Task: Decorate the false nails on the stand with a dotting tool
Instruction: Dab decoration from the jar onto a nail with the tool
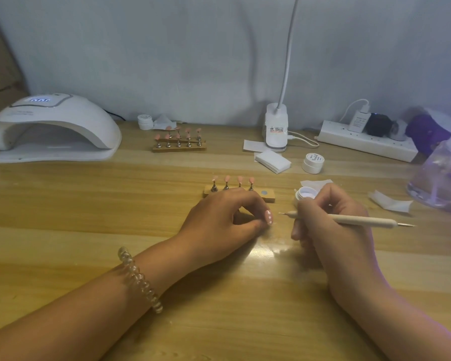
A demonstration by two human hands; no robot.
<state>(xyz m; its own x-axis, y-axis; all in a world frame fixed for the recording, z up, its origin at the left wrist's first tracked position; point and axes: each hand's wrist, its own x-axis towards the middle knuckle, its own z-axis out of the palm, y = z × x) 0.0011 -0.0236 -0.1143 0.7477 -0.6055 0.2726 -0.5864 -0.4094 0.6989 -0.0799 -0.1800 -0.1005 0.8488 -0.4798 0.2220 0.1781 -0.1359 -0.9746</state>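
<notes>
Your left hand [227, 217] rests on the table [89, 204] near its middle, fingers curled, and pinches a dotted false nail [269, 218] at the tips of thumb and forefinger. The nail is pink with white dots, and whatever it is mounted on is hidden inside your grip. Your right hand [331, 225] lies just beside it and grips the dotting tool [357, 219] like a pen. The tool's short tip points left and sits near the nail, with a small gap between them. Just behind your left knuckles, toward the far edge, stands the wooden stand [268, 197]. It carries four pink nails [227, 178] upright on metal holders, and one round spot [264, 192] at its right end is bare. An open white jar [305, 193] sits beside the stand, right behind your right fingers, and a closed jar [313, 163] and a stack of wipes [272, 161] lie farther back. A second stand [179, 147] full of pink nails sits near the far edge, with a nail lamp [52, 128] at the far left corner. A clip lamp [276, 128] and a power strip [367, 142] line the far edge toward the right. A clear purple bag [443, 175] sits at the right edge. A coiled hair tie [139, 278] circles your left wrist.
</notes>
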